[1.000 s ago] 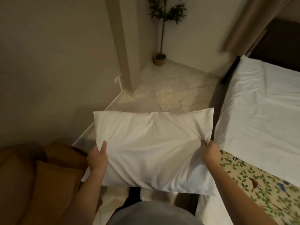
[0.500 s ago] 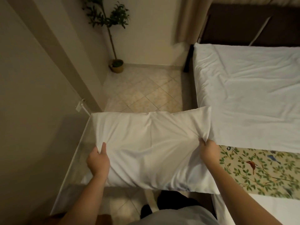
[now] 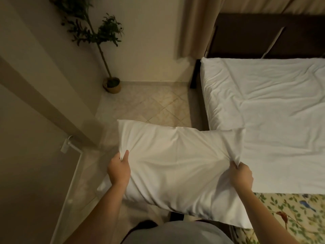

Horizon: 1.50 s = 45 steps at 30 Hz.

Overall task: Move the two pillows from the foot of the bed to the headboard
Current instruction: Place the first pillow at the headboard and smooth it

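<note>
I hold one white pillow (image 3: 177, 166) in the air beside the bed, over the tiled floor. My left hand (image 3: 119, 169) pinches its left edge and my right hand (image 3: 241, 175) pinches its right edge, which overlaps the bed's left side. The bed (image 3: 274, 110) has a white sheet, and its dark headboard (image 3: 263, 36) stands at the top right. No second pillow is in view.
A potted plant (image 3: 111, 84) stands in the far corner by the wall. A beige curtain (image 3: 197, 23) hangs left of the headboard. A floral cover (image 3: 299, 213) lies on the near part of the bed. A wall with a white rail (image 3: 70, 182) runs along my left.
My view has turned right and moved forward along the bed, bringing the headboard into sight. The pillow has shifted right, over the bed's edge, still held in both hands.
</note>
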Tool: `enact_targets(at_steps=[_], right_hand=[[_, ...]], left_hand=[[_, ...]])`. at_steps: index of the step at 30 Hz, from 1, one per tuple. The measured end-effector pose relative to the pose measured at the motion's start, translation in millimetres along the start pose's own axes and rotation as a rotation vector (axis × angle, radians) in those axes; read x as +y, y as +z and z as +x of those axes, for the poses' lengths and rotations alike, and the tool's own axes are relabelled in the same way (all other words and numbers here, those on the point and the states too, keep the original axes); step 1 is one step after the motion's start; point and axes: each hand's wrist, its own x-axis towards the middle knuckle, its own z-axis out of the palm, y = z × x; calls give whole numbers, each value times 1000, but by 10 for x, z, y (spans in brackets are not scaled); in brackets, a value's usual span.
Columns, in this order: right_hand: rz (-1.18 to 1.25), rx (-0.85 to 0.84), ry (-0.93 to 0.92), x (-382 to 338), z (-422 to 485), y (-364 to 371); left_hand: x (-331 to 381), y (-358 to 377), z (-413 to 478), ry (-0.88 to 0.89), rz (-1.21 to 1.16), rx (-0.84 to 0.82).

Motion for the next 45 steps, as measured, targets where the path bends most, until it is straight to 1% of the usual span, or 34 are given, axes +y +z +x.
enact_targets(at_steps=[5,9,13,16,22,26,34,38,41,45], right_hand=[[12,48,54,-430,557,-15],[20,96,86,-874,1007,137],[48,156,147,-1269,1263,303],[72,210,202,-1603,1449,390],[110,307,275,-1965,1794,508],[128,336,306,-2090,2171,508],[138,305,349,-2121,3301,336],[138,280,364,-2145,3902,105],[162,272,355,-2224,4483,-167],[152,306,349,-2246,5121,-533]], left_hand=[[498,383,735,91,19,-73],[808,768,1547,146,36,-128],[1129,1160,2338,205,27,-238],[1447,1390,2892,250,22,-278],[2019,1856,3567,330,25,-354],[2379,2243,3799,362,26,-375],[3212,3145,4003,345,12,-439],[3651,3605,3992,325,27,-426],[4134,4021,3991,310,13,-419],[4599,4534,3963,338,30,-438]])
